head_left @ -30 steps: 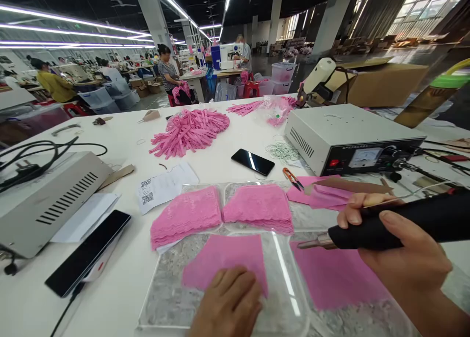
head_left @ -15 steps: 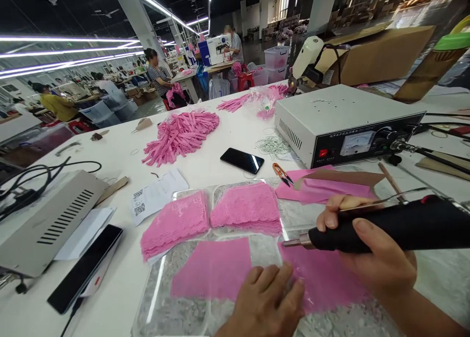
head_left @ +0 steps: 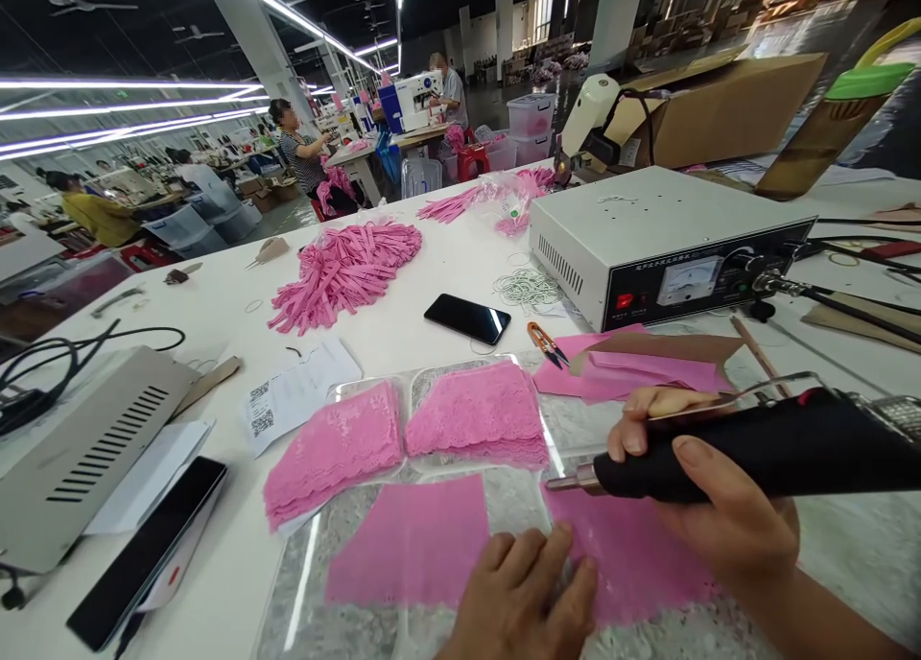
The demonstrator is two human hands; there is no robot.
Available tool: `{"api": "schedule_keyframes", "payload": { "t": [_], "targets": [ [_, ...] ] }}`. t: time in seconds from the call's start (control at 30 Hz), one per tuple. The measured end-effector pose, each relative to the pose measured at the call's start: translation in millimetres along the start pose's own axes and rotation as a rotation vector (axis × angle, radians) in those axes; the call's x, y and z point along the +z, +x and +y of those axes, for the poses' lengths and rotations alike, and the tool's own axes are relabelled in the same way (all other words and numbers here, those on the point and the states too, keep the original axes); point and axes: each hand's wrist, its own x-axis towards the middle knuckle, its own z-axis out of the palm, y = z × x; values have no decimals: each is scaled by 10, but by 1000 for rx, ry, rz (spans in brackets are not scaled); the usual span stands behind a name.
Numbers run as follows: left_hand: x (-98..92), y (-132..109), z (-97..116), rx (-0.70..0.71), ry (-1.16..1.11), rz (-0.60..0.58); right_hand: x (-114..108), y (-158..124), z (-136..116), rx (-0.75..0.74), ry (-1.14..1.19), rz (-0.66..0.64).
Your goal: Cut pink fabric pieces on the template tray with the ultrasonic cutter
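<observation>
My right hand (head_left: pixel 726 516) wraps round the black handheld ultrasonic welder (head_left: pixel 691 454), whose metal tip points left. The tip rests at the upper left corner of a pink fabric piece (head_left: pixel 640 554); whether it presses on it I cannot tell. My left hand (head_left: pixel 518 593) lies with fingers spread, its fingertips on the left part of that piece. Left of it, another pink fabric piece (head_left: pixel 410 545) lies on a clear template sheet (head_left: pixel 345 631). Behind are two stacks of pink lace-edged pieces, a left stack (head_left: pixel 338 439) and a right stack (head_left: pixel 479 415).
A grey control box (head_left: pixel 676 247) stands at the back right, its cable running to the right. Thread snips (head_left: pixel 547 343), a phone (head_left: pixel 467 318), a pile of pink strips (head_left: pixel 345 271) and another phone (head_left: pixel 148 554) lie about. People sit at sewing machines beyond.
The view has shifted slightly, so the tabletop things sit further left. Both hands and the welder keep nearly the same place on the fabric. A distant person has raised an arm.
</observation>
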Motion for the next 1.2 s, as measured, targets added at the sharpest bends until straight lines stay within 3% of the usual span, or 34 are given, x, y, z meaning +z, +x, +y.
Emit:
{"api": "schedule_keyframes", "payload": {
  "t": [1.2],
  "targets": [
    [-14, 26, -16, -17, 7, -90, -17, 10, 15, -5, -24, -41]
  ]
}}
